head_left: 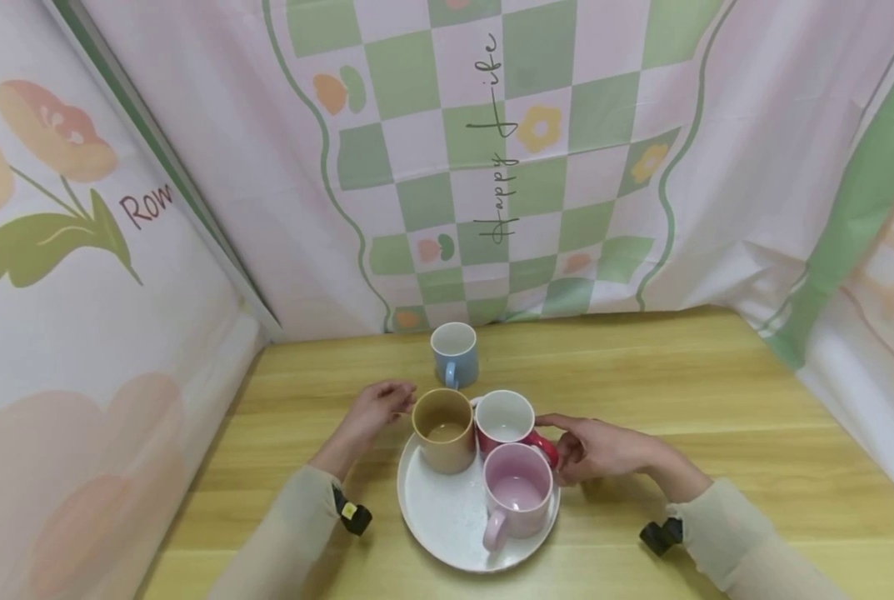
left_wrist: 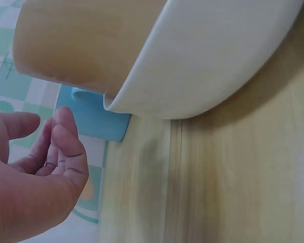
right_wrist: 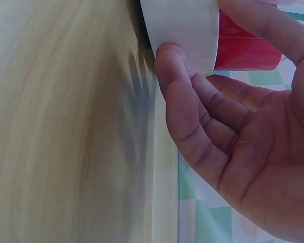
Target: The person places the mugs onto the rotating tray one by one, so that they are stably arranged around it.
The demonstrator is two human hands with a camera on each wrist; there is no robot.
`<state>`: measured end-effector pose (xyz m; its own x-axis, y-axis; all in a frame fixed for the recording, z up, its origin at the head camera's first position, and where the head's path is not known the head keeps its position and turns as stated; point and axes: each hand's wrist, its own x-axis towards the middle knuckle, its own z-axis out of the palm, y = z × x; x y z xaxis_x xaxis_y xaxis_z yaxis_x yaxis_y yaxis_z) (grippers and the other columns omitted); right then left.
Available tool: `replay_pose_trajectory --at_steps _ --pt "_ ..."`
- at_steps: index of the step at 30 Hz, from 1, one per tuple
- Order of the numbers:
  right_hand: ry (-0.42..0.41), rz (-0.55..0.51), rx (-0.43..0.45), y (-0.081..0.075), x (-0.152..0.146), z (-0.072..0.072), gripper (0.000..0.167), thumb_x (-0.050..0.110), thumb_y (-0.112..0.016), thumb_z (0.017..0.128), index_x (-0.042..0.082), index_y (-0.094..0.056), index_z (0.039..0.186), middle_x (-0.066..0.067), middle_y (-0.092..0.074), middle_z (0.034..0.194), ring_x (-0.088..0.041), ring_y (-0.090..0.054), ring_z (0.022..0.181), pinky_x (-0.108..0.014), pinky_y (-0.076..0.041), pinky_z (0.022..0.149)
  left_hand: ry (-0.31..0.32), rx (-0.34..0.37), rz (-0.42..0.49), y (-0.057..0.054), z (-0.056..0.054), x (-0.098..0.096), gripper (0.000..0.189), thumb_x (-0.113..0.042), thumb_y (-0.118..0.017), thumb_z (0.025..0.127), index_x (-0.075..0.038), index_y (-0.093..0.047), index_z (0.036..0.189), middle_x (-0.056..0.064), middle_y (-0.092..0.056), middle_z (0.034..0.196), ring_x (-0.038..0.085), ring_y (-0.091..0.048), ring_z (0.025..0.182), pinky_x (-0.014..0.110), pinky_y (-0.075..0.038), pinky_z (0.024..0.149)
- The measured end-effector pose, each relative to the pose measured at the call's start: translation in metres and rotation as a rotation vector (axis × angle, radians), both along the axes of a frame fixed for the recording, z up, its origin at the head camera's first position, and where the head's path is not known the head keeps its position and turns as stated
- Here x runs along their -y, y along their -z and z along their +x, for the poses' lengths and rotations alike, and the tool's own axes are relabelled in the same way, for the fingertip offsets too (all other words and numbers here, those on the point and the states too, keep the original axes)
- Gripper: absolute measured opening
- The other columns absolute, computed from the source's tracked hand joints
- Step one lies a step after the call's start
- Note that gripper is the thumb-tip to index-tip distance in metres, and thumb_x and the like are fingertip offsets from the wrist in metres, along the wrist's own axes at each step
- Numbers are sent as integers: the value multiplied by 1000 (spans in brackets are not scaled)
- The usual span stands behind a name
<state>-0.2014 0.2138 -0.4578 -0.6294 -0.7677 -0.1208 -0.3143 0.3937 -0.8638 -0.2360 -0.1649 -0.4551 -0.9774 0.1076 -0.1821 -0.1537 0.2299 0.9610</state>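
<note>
A round white tray (head_left: 435, 512) carries a tan mug (head_left: 447, 457), a red mug (head_left: 484, 442) with a white inside, and a pink mug (head_left: 529, 521). My left hand (head_left: 367, 417) is beside the tan mug at the tray's left. In the left wrist view its fingers (left_wrist: 71, 144) are bent loosely, apart from the tan mug and holding nothing. At the tray's right, my right hand (head_left: 604, 450) is next to the red mug's handle (head_left: 546, 448). The right wrist view shows its loosely bent fingertips (right_wrist: 172, 63) against the tray's outer side; whether the hand touches the red mug is unclear.
Behind the tray, a blue mug (head_left: 467, 367) stands upright on the wooden table (head_left: 626, 375), its handle facing the tray. A checked cloth (head_left: 536, 183) hangs along the table's back edge. Patterned cloth walls (head_left: 42, 350) rise at both sides.
</note>
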Motion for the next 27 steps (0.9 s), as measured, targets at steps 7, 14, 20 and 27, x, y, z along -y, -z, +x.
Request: replay_pose_trajectory --at_steps 7,14,20,27 --pt "3 3 5 0 0 0 84 9 -76 82 -1 -29 152 -7 -72 93 -12 -67 82 -24 -58 71 29 26 -15 0 -9 -5 38 -27 -54 103 -1 -61 130 21 -65 127 16 -65 100 45 -52 100" --pt "0 7 0 0 0 -1 84 8 -75 83 -2 -29 152 -6 -72 93 -12 -68 83 -24 -58 71 79 33 -5 2 -19 -10 37 -24 -52 104 0 -60 132 21 -64 130 21 -66 107 31 -55 89" --pt "-3 4 -8 2 0 -1 84 7 -75 83 -2 -29 152 -6 -72 94 -11 -68 84 -25 -59 74 176 43 30 4 -24 -13 41 -20 -48 105 5 -53 136 25 -60 135 29 -64 118 42 -53 102" --pt "0 -1 -3 2 0 -1 84 8 -75 82 -2 -29 152 -6 -72 95 -12 -69 85 -25 -59 75 237 88 60 5 -30 -14 42 -23 -45 107 3 -51 140 23 -55 143 37 -54 132 47 -47 109"
